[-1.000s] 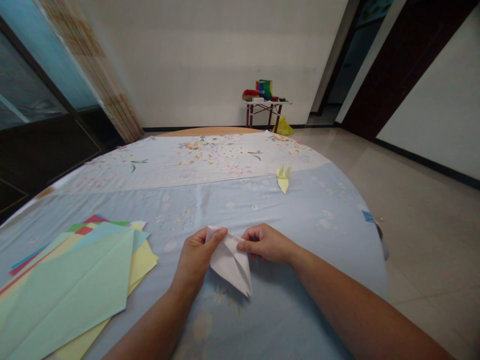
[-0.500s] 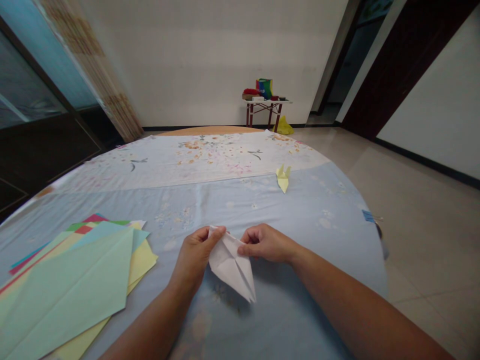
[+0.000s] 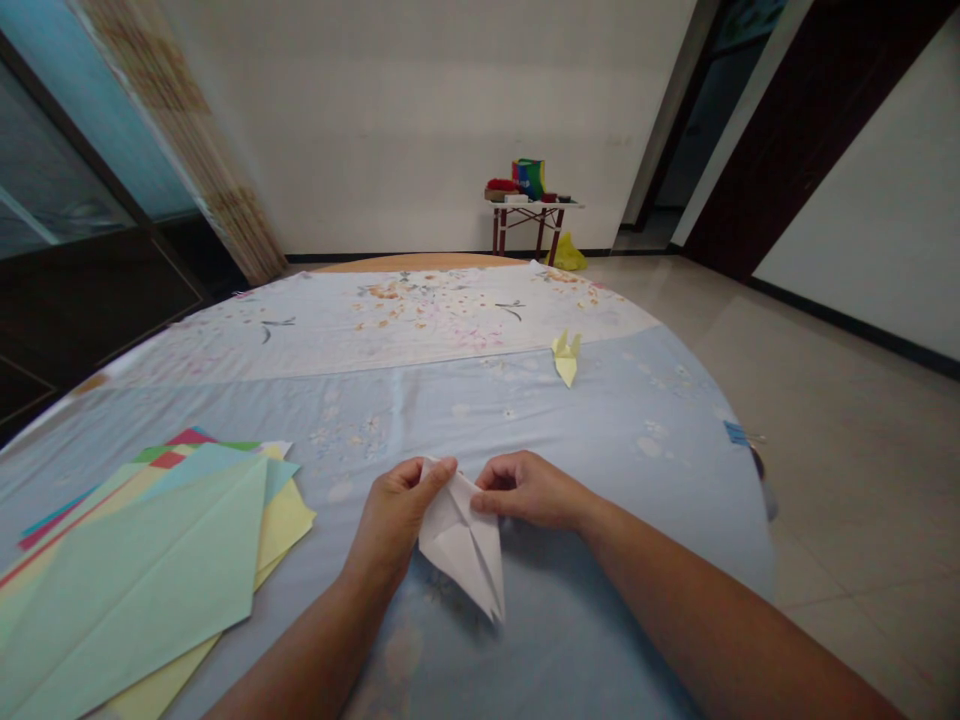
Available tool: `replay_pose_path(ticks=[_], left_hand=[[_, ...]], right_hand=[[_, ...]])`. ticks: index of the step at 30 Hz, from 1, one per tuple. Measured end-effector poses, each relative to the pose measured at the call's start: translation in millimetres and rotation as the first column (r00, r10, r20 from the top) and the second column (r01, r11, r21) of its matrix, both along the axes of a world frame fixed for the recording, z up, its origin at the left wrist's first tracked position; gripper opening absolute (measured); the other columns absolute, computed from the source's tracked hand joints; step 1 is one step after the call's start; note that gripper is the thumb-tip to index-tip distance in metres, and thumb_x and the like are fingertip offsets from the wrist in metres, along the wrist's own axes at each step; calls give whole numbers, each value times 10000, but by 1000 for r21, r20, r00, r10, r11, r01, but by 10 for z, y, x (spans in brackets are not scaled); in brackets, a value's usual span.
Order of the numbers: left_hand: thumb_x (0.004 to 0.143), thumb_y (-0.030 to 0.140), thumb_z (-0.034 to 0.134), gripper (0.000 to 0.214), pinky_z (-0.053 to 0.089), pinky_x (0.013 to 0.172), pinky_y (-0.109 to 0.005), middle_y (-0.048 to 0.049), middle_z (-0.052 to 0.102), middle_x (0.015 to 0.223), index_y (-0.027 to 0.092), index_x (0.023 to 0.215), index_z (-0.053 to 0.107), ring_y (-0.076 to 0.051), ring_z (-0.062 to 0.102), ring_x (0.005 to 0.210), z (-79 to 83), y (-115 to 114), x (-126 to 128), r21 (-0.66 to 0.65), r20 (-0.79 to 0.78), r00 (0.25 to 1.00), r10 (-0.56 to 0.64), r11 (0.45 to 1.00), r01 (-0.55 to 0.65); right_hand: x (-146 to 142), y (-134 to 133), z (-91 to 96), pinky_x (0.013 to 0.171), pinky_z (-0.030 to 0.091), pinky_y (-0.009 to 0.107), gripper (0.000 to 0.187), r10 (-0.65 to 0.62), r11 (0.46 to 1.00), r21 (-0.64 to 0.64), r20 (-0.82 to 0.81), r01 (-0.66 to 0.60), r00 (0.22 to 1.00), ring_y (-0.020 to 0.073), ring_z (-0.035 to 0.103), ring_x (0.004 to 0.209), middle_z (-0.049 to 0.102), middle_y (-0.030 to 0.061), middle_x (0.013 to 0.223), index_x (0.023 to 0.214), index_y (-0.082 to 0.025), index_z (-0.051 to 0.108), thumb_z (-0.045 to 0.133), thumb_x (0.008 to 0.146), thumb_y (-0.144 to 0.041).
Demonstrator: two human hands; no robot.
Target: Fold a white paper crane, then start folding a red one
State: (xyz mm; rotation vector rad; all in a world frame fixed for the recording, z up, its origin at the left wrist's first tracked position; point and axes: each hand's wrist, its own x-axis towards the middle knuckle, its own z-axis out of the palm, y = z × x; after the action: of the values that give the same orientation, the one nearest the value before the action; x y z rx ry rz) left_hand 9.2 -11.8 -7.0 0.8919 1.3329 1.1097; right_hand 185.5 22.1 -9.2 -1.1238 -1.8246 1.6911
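Note:
A white folded paper piece, pointed at its lower end, is held just above the blue floral tablecloth near the table's front. My left hand pinches its upper left corner with thumb and fingers closed. My right hand pinches its upper right edge, fingers curled. The two hands nearly meet at the top of the paper.
A fanned stack of coloured paper sheets lies at the front left. A small yellow folded paper figure sits farther back on the right. Beyond the round table stand a small side table with coloured items, a curtain and a dark doorway.
The hands have drawn slightly closer together at the paper's top, and the pointed end has swung a little lower and toward me.

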Motion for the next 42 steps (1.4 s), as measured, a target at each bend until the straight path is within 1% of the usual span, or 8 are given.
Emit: replay_pose_path(ticks=[13, 19, 24, 26, 28, 31, 34, 42], left_hand=[[631, 420, 695, 311, 405, 502, -210, -14, 659, 639, 133, 749, 685, -113, 556, 527, 67, 36, 3, -1, 73, 996, 40, 999, -40], [661, 371, 687, 248, 454, 565, -207, -34, 690, 735, 144, 756, 660, -122, 593, 630, 146, 102, -84, 18, 200, 968, 149, 988, -156], [783, 346, 533, 250, 506, 637, -247, -77, 684, 824, 125, 832, 638, -134, 628, 682, 128, 178, -145, -15, 309, 916, 257, 964, -266], [803, 323, 488, 265, 513, 644, -254, -91, 680, 844, 113, 872, 635, -148, 637, 715, 97, 169, -117, -31, 327, 919, 221, 974, -223], [802, 303, 492, 260, 516, 659, -256, -95, 681, 885, 113, 910, 632, -162, 642, 761, 68, 141, -71, -13, 336, 934, 124, 992, -126], [798, 311, 518, 262, 522, 689, -281, -93, 683, 940, 126, 951, 624, -186, 646, 812, 49, 89, -4, 8, 350, 937, -18, 1000, 16], [806, 370, 517, 321, 523, 725, -332, -107, 688, 944, 120, 980, 618, -218, 646, 844, 59, 48, 37, 16, 375, 922, -97, 995, 98], [817, 429, 505, 373, 490, 792, -350, -114, 680, 990, 132, 1007, 625, -233, 628, 902, 38, -14, 73, 97, 404, 890, -210, 978, 187]], right_hand=[[6, 10, -6, 483, 324, 184, 315, -4, 1000, -10, -19, 4, 1000, 63, 434, 504, 520, -37, 567, 655, -129, 560, 674, 655, -423], [9, 26, -33, 479, 317, 184, 324, 0, 1000, -27, -41, -1, 999, 57, 428, 497, 525, -35, 563, 649, -123, 564, 687, 643, -424], [5, 66, -33, 458, 292, 180, 360, -145, 989, -35, -124, 142, 982, 48, 402, 467, 500, -47, 525, 638, -134, 540, 688, 632, -463], [10, 78, -3, 433, 270, 178, 374, -219, 975, -65, -153, 212, 964, 40, 374, 438, 497, -51, 523, 661, -140, 540, 682, 632, -484], [19, 89, 21, 405, 244, 178, 382, -265, 963, -96, -182, 251, 947, 35, 346, 408, 498, -55, 519, 686, -147, 537, 676, 634, -499], [31, 103, 20, 396, 245, 175, 374, -291, 956, -97, -224, 275, 930, 35, 350, 401, 511, -53, 526, 709, -153, 538, 671, 641, -495], [33, 112, -1, 399, 260, 175, 360, -301, 954, -74, -233, 292, 925, 36, 357, 404, 515, -52, 533, 716, -154, 542, 662, 653, -487], [11, 93, 37, 400, 266, 179, 377, -324, 945, -41, -236, 324, 916, 38, 360, 411, 512, -50, 546, 701, -154, 534, 647, 658, -511]])
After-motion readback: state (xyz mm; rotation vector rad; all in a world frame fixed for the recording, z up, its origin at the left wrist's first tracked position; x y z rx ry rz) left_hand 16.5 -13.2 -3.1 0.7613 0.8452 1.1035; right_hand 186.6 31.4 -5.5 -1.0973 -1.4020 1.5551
